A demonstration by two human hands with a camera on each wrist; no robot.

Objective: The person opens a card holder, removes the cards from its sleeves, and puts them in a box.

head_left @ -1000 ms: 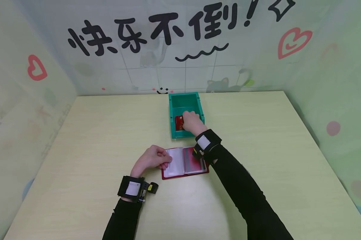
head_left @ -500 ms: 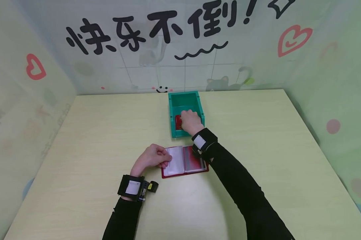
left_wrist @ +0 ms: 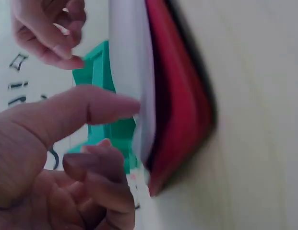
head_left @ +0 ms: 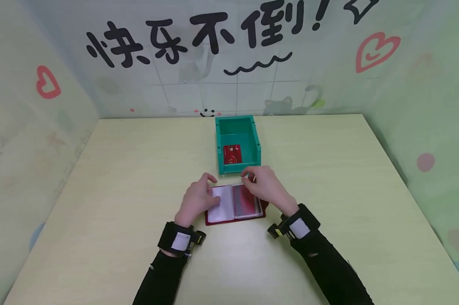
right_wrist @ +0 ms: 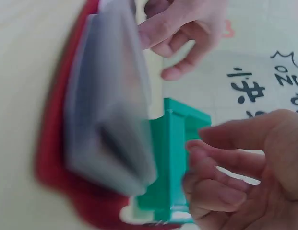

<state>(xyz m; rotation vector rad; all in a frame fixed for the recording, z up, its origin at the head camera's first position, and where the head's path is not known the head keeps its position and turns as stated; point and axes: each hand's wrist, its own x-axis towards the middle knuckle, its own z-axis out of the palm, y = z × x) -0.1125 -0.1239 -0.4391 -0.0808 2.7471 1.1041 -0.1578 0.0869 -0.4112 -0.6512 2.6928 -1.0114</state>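
Note:
A small card holder [head_left: 225, 205] with a dark red cover and clear plastic sleeves lies spread on the table. A red card [head_left: 244, 200] shows through its right-hand sleeve. My left hand [head_left: 196, 198] is at the holder's left side, its thumb touching the white sleeve page [left_wrist: 129, 52] and the other fingers loosely bent. Over the holder's upper right corner hovers my right hand [head_left: 265, 184]; its fingers are loosely bent with nothing seen between them. Just beyond stands a teal plastic bin [head_left: 237, 131] with a red card [head_left: 232, 154] at its near left.
The bin's near wall [head_left: 239, 168] stands just behind the holder and the right hand. A pale wooden table [head_left: 138, 161] surrounds both, bounded by a printed backdrop [head_left: 168, 93] at the back and sides. A camera band [head_left: 300, 226] sits on each wrist.
My right hand has come out of the bin, back toward me to the holder's upper right corner, uncovering the red card there. My left fingers have spread and lifted from the page edge.

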